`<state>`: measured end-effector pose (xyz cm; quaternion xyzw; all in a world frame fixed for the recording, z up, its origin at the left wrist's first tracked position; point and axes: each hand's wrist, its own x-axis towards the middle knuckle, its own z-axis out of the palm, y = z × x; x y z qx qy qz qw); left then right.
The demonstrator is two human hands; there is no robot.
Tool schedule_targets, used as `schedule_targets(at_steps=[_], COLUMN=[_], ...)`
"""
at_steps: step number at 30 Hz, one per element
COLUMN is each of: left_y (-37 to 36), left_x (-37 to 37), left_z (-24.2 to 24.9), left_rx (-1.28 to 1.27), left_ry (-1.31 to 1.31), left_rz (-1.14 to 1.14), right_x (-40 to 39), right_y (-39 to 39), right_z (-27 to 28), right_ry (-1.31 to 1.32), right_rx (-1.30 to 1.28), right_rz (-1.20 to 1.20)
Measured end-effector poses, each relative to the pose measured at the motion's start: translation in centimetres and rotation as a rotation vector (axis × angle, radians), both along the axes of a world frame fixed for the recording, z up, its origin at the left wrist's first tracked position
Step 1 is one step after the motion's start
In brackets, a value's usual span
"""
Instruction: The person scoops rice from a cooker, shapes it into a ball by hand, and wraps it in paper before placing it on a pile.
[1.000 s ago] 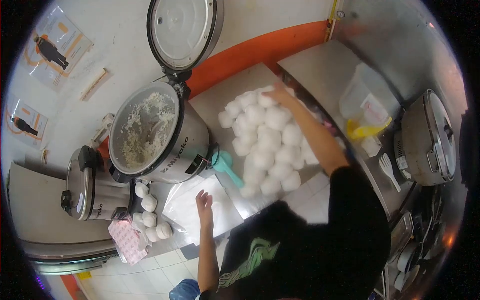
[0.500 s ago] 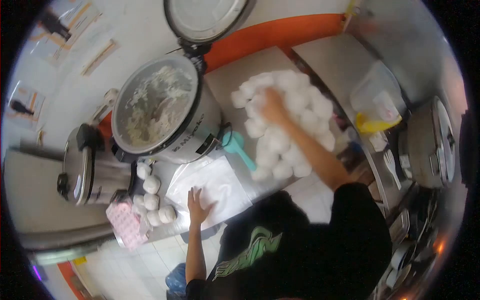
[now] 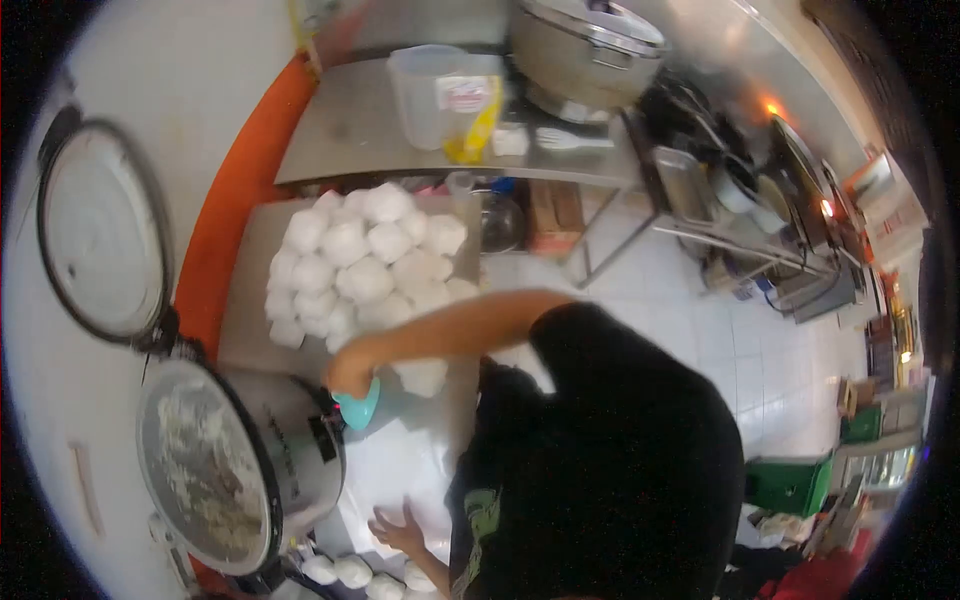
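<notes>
My right hand [image 3: 352, 368] is closed at the turquoise scoop [image 3: 359, 404], beside the big rice cooker [image 3: 305, 450]. The cooker stands open, with white rice [image 3: 210, 470] round its inside wall. My left hand [image 3: 402, 532] lies with fingers spread on the white sheets [image 3: 395, 480] on the metal table. Beyond my right arm is a large pile of white wrapped bundles [image 3: 365, 280]. A few more wrapped bundles [image 3: 353, 571] lie near my left hand, at the bottom edge of the view.
The cooker's raised lid [image 3: 105, 230] is at the left. A metal shelf [image 3: 340, 120] behind the pile holds a clear plastic container [image 3: 425, 95], a white fork [image 3: 570, 139] and a large pot [image 3: 585, 60]. Pans stand at the right, and a green bin [image 3: 790, 485] is on the floor.
The view has swung to the right. My right hand has moved from the bundle pile to the turquoise scoop and closed there. My left hand remains spread on the sheets.
</notes>
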<state>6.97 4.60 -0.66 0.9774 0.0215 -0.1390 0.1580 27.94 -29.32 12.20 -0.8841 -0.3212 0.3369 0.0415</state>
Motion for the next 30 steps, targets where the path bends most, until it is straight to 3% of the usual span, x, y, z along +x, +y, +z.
schedule_targets(at_steps=[2,3,4,5,6,8,10,11,13,16,19,22,24,26,28,30], left_y=[5.7,5.1,4.1,4.2,4.7,6.9,7.3,7.5,7.4,6.7,6.8,7.1,7.1,7.5,7.3,7.2], left_x=[1.8,1.8,3.4,4.5,5.4,6.4,7.8,8.2,9.0,9.8,9.7,10.5,10.7,10.5,10.6,10.8], left_z=[-3.0,2.2,6.8,9.6,12.9,14.2,17.1,17.4,18.8,19.5,20.6,22.0,22.3,22.7,23.0,22.9], left_rx=[-0.435,-0.524,-0.6,-0.732,-0.79,-0.769,-0.888,-0.816,-0.725,-0.697,-0.734,-0.689,-0.624,-0.564,-0.548,-0.543], left_ry=[-0.096,-0.177,-0.279,-0.479,-0.551,-0.803,-0.836,-0.881,-0.852,-0.765,-0.789,-0.711,-0.638,-0.569,-0.535,-0.549], left_rz=[0.052,0.17,0.304,0.37,0.43,0.517,0.503,0.497,0.423,0.398,0.437,0.423,0.424,0.41,0.412,0.41], right_x=[-0.9,-0.8,-2.5,-2.2,-1.7,0.9,6.1,8.5,12.5,18.9,22.0,21.4,20.7,20.0,19.2,19.4], right_y=[-3.2,-2.6,-2.2,-0.7,1.7,7.1,12.4,14.6,20.3,23.9,26.4,28.0,29.1,30.1,32.2,32.3], right_z=[7.1,12.8,18.6,22.4,26.1,26.4,21.6,19.4,17.5,11.7,8.0,5.3,3.7,2.9,4.7,-1.1], right_ry=[0.046,0.155,0.09,0.212,0.276,0.096,-0.278,-0.483,-0.383,-0.275,0.016,0.068,0.028,0.065,0.17,0.197], right_rx=[0.573,0.685,0.741,0.796,0.688,0.716,0.49,0.383,0.049,-0.228,-0.484,-0.437,-0.445,-0.418,-0.385,-0.336], right_rz=[-0.014,-0.008,-0.181,-0.269,-0.376,-0.386,-0.141,-0.038,-0.122,-0.153,0.296,0.1,0.358,0.422,0.313,0.641])
